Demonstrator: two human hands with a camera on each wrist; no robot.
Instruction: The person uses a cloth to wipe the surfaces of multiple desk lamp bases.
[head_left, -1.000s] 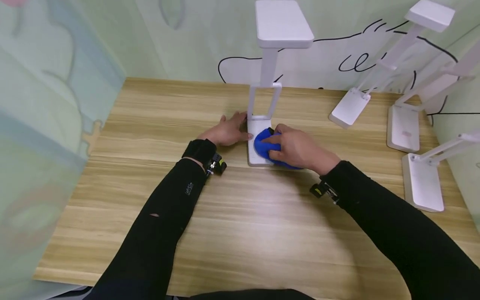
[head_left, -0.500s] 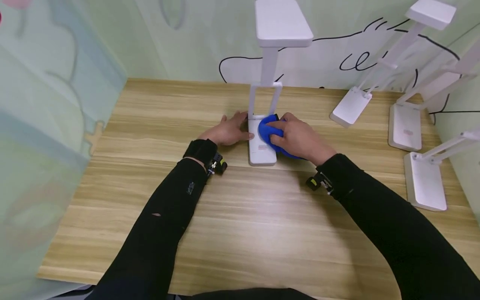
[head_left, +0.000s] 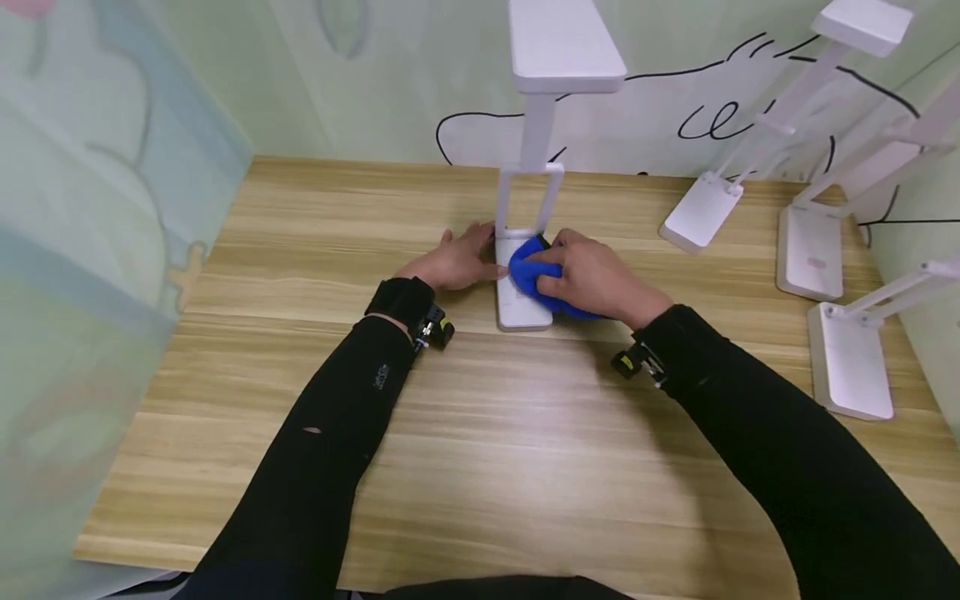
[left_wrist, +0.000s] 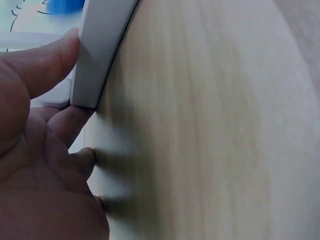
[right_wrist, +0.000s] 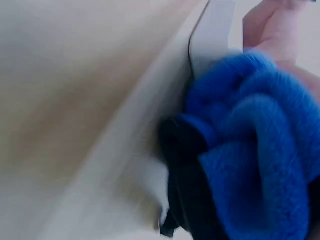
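The tabletop (head_left: 420, 467) is carrying a white lamp (head_left: 537, 133), its long base (head_left: 523, 318) running away from the person, between the left hand (head_left: 453, 262) and right hand (head_left: 600, 279), about equally near both. The left is gripping the base's far-left corner; the right is clutching a blue cloth (head_left: 527, 273) against its top. Sleeve lettering (head_left: 382, 377) is showing, too small to read.

The left hand (left_wrist: 40, 160) touches a white base (left_wrist: 100, 52) with thumb and finger (a blue blur (left_wrist: 66, 6) above).
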